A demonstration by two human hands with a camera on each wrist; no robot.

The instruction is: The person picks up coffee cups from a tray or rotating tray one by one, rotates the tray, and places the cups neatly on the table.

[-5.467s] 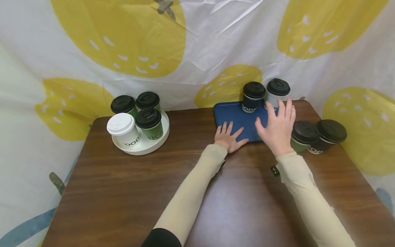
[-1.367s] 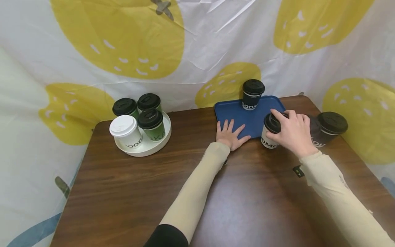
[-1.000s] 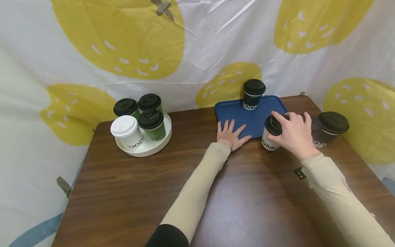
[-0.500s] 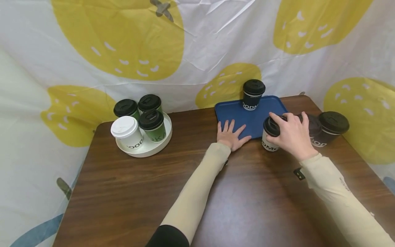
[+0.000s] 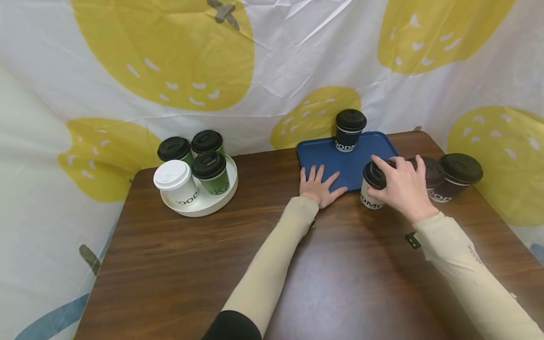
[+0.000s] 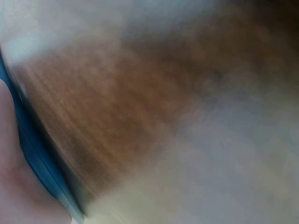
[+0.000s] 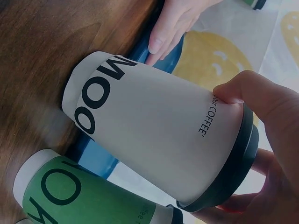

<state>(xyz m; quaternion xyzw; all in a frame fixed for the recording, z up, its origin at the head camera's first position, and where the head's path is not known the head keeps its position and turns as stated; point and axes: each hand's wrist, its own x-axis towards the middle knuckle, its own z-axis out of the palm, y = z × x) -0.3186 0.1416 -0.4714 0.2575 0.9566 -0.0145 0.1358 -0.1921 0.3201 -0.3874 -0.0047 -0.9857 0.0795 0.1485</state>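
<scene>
My right hand [image 5: 403, 191] grips a white paper coffee cup [image 5: 371, 195] by its black lid and upper wall, thumb on one side and fingers on the other. The cup is upright at the near right corner of a blue tray [image 5: 361, 163], and its base appears to be on the tabletop. In the right wrist view, the lettered white cup [image 7: 154, 126] has a green cup [image 7: 79, 191] close beside it. My left hand [image 5: 318, 191] lies flat with fingers spread on the tray's near left edge. A black cup [image 5: 349, 132] stands at the tray's back.
Right of my right hand, a dark cup [image 5: 459, 172] stands near the table's right edge. On the left, a round white tray [image 5: 227, 189] bears several lidded cups, green ones and a white-lidded cup [image 5: 174, 182]. A patterned cloth [image 5: 276, 56] hangs behind the brown table [image 5: 204, 245].
Several seconds ago the white cup stood at the blue tray's back right; my right hand has since brought it to the near right corner. Within the last second almost nothing has moved.
</scene>
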